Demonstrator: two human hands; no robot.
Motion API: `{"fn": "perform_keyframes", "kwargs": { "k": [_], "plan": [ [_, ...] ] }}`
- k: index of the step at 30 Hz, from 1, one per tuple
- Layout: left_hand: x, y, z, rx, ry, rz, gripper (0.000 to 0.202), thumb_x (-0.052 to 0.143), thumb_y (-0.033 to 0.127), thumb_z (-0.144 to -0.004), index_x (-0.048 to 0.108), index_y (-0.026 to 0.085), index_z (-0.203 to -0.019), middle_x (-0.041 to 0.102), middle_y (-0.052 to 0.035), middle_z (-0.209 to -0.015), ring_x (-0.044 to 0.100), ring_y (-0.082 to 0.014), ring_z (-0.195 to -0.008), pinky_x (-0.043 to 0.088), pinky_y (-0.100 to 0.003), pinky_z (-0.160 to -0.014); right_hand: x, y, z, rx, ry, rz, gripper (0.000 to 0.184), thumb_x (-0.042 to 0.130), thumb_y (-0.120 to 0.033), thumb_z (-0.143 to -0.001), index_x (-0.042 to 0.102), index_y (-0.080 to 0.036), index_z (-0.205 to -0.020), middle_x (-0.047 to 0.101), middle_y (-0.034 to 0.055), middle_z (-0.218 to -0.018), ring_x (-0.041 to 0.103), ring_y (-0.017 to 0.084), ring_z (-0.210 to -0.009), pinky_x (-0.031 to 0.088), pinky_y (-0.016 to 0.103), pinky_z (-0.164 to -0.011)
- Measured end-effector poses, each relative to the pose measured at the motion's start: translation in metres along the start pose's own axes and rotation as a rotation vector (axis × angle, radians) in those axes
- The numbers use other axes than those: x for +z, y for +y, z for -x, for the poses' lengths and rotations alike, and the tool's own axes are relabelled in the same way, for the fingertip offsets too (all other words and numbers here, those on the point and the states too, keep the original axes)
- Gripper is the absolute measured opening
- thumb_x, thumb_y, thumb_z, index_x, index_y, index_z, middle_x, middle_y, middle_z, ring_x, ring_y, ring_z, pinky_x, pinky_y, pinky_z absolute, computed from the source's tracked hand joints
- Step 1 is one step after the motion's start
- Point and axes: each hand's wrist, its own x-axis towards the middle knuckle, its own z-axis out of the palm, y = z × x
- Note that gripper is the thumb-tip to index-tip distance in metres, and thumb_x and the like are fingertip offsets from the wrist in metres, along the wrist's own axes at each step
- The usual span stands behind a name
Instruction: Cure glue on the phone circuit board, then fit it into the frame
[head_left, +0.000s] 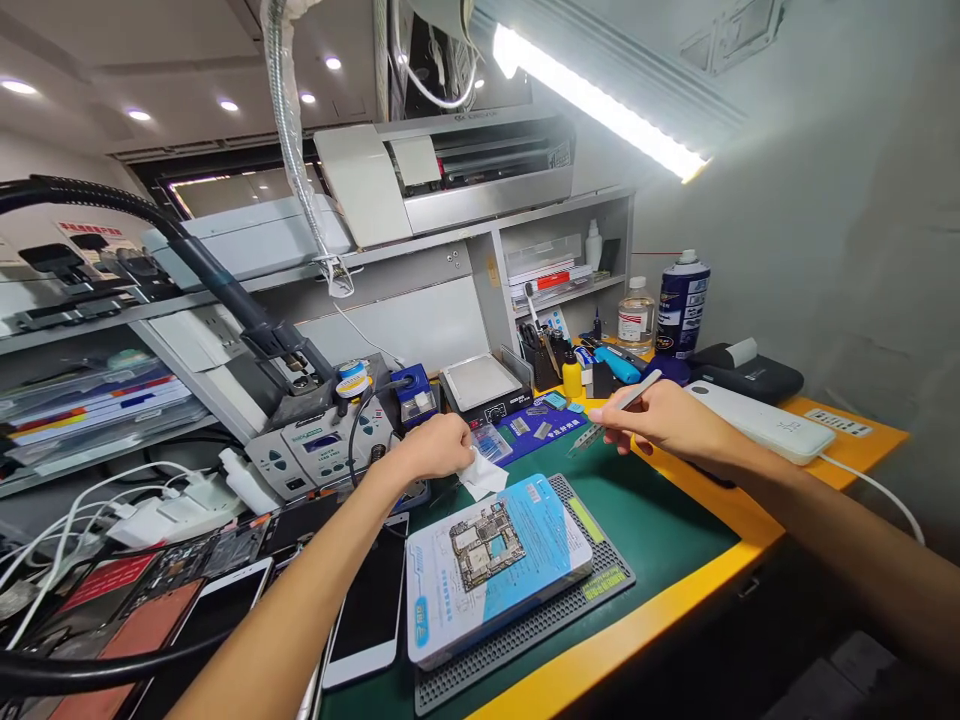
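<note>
My left hand [441, 446] is closed on a crumpled white tissue [484, 478], which hangs down to the green mat [637, 510]. Between the fingers of my right hand [654, 416] is a pair of metal tweezers [592, 437], tips angled down and left over the mat. Below my hands a blue-and-white box [551, 560] lies on a dark perforated pad [616, 577]. On the box rests a phone circuit board [487, 545]. Behind the tissue lies a purple mat [546, 428] with small parts on it.
A soldering station [324, 455] and a flat heating plate [484, 385] stand at the back. Phones [367, 610] and cables crowd the left. A white power bank [765, 420], a spray can [682, 305] and a clear bottle [636, 315] are on the right.
</note>
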Motion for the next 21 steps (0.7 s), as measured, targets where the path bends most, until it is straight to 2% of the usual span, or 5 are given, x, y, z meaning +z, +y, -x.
{"fn": "perform_keyframes", "kwargs": {
  "k": [6, 10, 15, 18, 21],
  "plan": [
    [0.008, 0.018, 0.006, 0.044, -0.180, 0.043, 0.035, 0.063, 0.040, -0.094, 0.063, 0.016, -0.119, 0.065, -0.0074, -0.120, 0.066, -0.0235, -0.102, 0.058, -0.042, -0.086, 0.007, 0.006, -0.002, -0.019, 0.021, 0.013, 0.036, 0.076, -0.051, -0.077, 0.073, -0.015, -0.078, 0.073, 0.0060, -0.069, 0.066, 0.019, -0.059, 0.041, 0.023, -0.043],
    [-0.003, 0.015, 0.012, 0.042, -0.183, 0.100, 0.035, 0.061, 0.042, -0.095, 0.062, 0.015, -0.118, 0.066, -0.0071, -0.116, 0.066, -0.0224, -0.099, 0.058, -0.041, -0.084, 0.007, 0.006, 0.000, -0.011, 0.020, -0.038, 0.035, 0.077, -0.050, -0.077, 0.072, -0.015, -0.079, 0.072, 0.0050, -0.069, 0.065, 0.017, -0.059, 0.041, 0.023, -0.043],
    [-0.020, 0.002, 0.026, 0.036, 0.016, 0.146, 0.035, 0.061, 0.041, -0.095, 0.062, 0.015, -0.119, 0.065, -0.0074, -0.117, 0.066, -0.0223, -0.100, 0.058, -0.041, -0.085, 0.015, 0.007, -0.008, 0.079, -0.055, -0.192, 0.032, 0.065, -0.044, -0.092, 0.066, -0.012, -0.094, 0.069, 0.0033, -0.084, 0.064, 0.012, -0.067, 0.049, 0.022, -0.052],
    [-0.025, -0.001, 0.041, 0.038, 0.167, 0.152, 0.035, 0.061, 0.041, -0.095, 0.062, 0.015, -0.119, 0.065, -0.0072, -0.118, 0.066, -0.0234, -0.101, 0.057, -0.042, -0.086, 0.033, 0.007, -0.026, 0.208, -0.168, -0.305, 0.030, 0.059, -0.041, -0.097, 0.064, -0.013, -0.108, 0.067, 0.0055, -0.099, 0.066, 0.014, -0.079, 0.058, 0.030, -0.069],
    [-0.022, 0.000, 0.062, 0.037, 0.271, 0.150, 0.034, 0.061, 0.041, -0.095, 0.063, 0.015, -0.117, 0.066, -0.0070, -0.115, 0.066, -0.0222, -0.099, 0.057, -0.041, -0.085, 0.054, 0.008, -0.049, 0.355, -0.263, -0.366, 0.030, 0.060, -0.037, -0.097, 0.062, -0.014, -0.117, 0.066, 0.0072, -0.109, 0.067, 0.017, -0.089, 0.059, 0.034, -0.075]
  ]
}}
